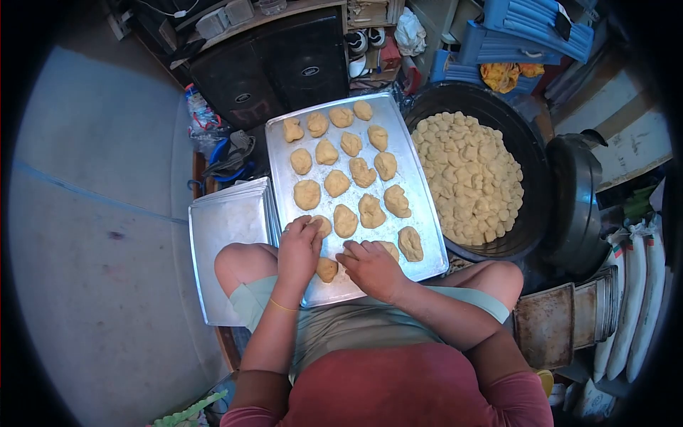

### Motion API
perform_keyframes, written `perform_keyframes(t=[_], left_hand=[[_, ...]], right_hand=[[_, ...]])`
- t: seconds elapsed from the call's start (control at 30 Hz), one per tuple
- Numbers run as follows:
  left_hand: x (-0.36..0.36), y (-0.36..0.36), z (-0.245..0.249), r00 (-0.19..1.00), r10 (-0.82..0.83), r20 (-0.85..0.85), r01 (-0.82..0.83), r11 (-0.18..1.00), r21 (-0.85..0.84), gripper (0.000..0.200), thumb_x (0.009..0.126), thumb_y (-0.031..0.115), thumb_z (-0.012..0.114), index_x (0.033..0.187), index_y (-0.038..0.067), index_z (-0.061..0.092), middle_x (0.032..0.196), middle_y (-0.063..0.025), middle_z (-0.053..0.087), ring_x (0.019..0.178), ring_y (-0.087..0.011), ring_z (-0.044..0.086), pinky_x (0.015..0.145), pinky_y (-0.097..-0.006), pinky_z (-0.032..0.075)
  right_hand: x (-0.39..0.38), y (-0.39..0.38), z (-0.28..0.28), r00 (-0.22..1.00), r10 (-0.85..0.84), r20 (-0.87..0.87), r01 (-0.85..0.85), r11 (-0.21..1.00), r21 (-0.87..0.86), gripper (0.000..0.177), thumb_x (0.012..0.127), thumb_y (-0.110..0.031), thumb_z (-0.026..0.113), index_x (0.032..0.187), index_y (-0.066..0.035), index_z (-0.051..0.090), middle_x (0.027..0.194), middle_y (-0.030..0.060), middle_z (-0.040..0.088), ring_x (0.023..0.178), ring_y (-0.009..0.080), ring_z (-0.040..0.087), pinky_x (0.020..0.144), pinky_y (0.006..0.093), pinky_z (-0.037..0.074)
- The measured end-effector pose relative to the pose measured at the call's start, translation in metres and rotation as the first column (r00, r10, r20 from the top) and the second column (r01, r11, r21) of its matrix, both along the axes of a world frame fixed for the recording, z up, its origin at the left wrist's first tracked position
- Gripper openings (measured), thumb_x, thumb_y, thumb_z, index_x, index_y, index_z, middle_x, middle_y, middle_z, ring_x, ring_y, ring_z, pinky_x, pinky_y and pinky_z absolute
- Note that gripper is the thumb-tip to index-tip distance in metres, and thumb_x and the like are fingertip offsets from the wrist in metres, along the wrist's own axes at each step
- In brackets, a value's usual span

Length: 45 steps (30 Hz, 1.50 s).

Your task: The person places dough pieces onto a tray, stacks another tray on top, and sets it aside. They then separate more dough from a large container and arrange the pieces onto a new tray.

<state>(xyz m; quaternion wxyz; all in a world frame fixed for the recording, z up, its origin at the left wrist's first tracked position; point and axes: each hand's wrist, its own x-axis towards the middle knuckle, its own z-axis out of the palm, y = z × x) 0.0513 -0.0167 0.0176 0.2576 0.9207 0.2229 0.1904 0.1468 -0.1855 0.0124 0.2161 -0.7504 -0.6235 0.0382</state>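
A metal baking tray lies across my lap, with rows of pale, lumpy dough pieces on it. Near the tray's left edge, my left hand has its fingers curled against a dough piece. My right hand bends its fingers over another dough piece close to the front edge, mostly covering it. Between the two hands sits a small dough ball. One more piece shows just behind my right hand.
A large black basin heaped with dough lumps stands on the right. Stacked trays rest at my left, and darker trays lean at the lower right beside white sacks. Black cabinet doors are behind.
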Motion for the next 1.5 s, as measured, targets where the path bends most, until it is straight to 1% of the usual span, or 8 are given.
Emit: perform_keyframes(t=[0.27, 0.43, 0.63, 0.7, 0.83, 0.9, 1.03, 1.5], left_hand=[[-0.005, 0.002, -0.004, 0.998, 0.051, -0.045, -0.042, 0.983, 0.179, 0.028, 0.082, 0.015, 0.065, 0.109, 0.007, 0.067, 0.110, -0.0113, 0.062, 0.100, -0.0313, 0.057, 0.088, -0.0430, 0.043], [-0.024, -0.014, 0.017, 0.999, 0.037, -0.001, -0.037, 0.996, 0.076, 0.027, 0.086, 0.015, 0.061, 0.111, 0.005, 0.065, 0.104, -0.0124, 0.062, 0.099, -0.0326, 0.057, 0.086, -0.0427, 0.044], [-0.050, -0.028, 0.015, 0.998, -0.057, -0.018, 0.053, 0.981, -0.189, 0.023, 0.085, 0.013, 0.062, 0.105, 0.001, 0.065, 0.098, -0.0142, 0.060, 0.090, -0.0336, 0.059, 0.079, -0.0412, 0.048], [-0.052, -0.031, 0.009, 0.996, -0.090, 0.023, 0.093, 0.974, -0.206, 0.021, 0.084, 0.012, 0.063, 0.102, 0.001, 0.065, 0.098, -0.0139, 0.060, 0.088, -0.0333, 0.059, 0.078, -0.0410, 0.049], [-0.048, -0.040, 0.005, 0.994, -0.104, 0.031, 0.107, 0.986, -0.130, 0.017, 0.081, 0.008, 0.066, 0.097, 0.001, 0.066, 0.095, -0.0138, 0.059, 0.087, -0.0313, 0.060, 0.077, -0.0391, 0.050], [-0.047, -0.040, 0.005, 0.995, -0.092, 0.037, 0.097, 0.985, -0.140, 0.017, 0.081, 0.008, 0.067, 0.096, 0.001, 0.066, 0.095, -0.0136, 0.058, 0.087, -0.0310, 0.060, 0.077, -0.0390, 0.050], [-0.045, -0.039, 0.003, 0.993, -0.115, 0.015, 0.116, 0.988, -0.106, 0.018, 0.080, 0.008, 0.067, 0.096, 0.001, 0.066, 0.095, -0.0134, 0.058, 0.086, -0.0307, 0.059, 0.076, -0.0389, 0.049], [-0.001, -0.006, -0.001, 0.997, -0.007, 0.071, 0.007, 1.000, -0.004, 0.015, 0.079, 0.002, 0.063, 0.093, -0.001, 0.066, 0.093, -0.0150, 0.059, 0.090, -0.0343, 0.057, 0.079, -0.0412, 0.048]], right_hand=[[-0.010, -0.005, 0.012, 0.993, -0.053, 0.105, 0.055, 0.998, -0.016, 0.034, 0.078, -0.020, 0.065, 0.110, -0.011, 0.059, 0.096, 0.0057, 0.055, 0.089, 0.0216, 0.055, 0.077, 0.0359, 0.043], [-0.007, 0.006, 0.016, 0.985, -0.129, 0.117, 0.134, 0.990, -0.037, 0.031, 0.077, -0.018, 0.065, 0.107, -0.011, 0.059, 0.092, 0.0051, 0.055, 0.085, 0.0215, 0.055, 0.077, 0.0357, 0.043], [-0.007, 0.005, 0.030, 0.890, -0.240, -0.388, 0.247, 0.969, -0.033, 0.031, 0.074, -0.015, 0.065, 0.104, -0.011, 0.060, 0.091, 0.0024, 0.056, 0.089, 0.0195, 0.054, 0.081, 0.0380, 0.040], [-0.005, -0.002, 0.019, 0.984, -0.167, 0.063, 0.164, 0.985, 0.046, 0.031, 0.074, -0.015, 0.066, 0.104, -0.011, 0.062, 0.090, 0.0022, 0.056, 0.092, 0.0196, 0.055, 0.083, 0.0392, 0.040], [-0.006, -0.011, 0.008, 0.979, -0.188, 0.077, 0.189, 0.982, -0.005, 0.032, 0.074, -0.016, 0.064, 0.105, -0.010, 0.060, 0.095, 0.0050, 0.056, 0.096, 0.0204, 0.055, 0.087, 0.0423, 0.040], [-0.007, -0.012, 0.006, 0.964, -0.199, 0.178, 0.171, 0.972, 0.161, 0.032, 0.077, -0.015, 0.061, 0.108, -0.010, 0.060, 0.100, 0.0048, 0.057, 0.100, 0.0209, 0.054, 0.091, 0.0412, 0.039], [-0.009, -0.015, 0.000, 0.973, -0.109, 0.204, 0.077, 0.985, 0.157, 0.029, 0.077, -0.019, 0.066, 0.105, -0.011, 0.064, 0.108, 0.0036, 0.059, 0.099, 0.0203, 0.055, 0.089, 0.0390, 0.039], [0.035, 0.053, 0.016, 0.983, -0.183, 0.028, 0.175, 0.966, 0.189, 0.018, 0.078, -0.016, 0.064, 0.095, -0.009, 0.066, 0.086, 0.0046, 0.058, 0.083, 0.0229, 0.058, 0.074, 0.0361, 0.043]])
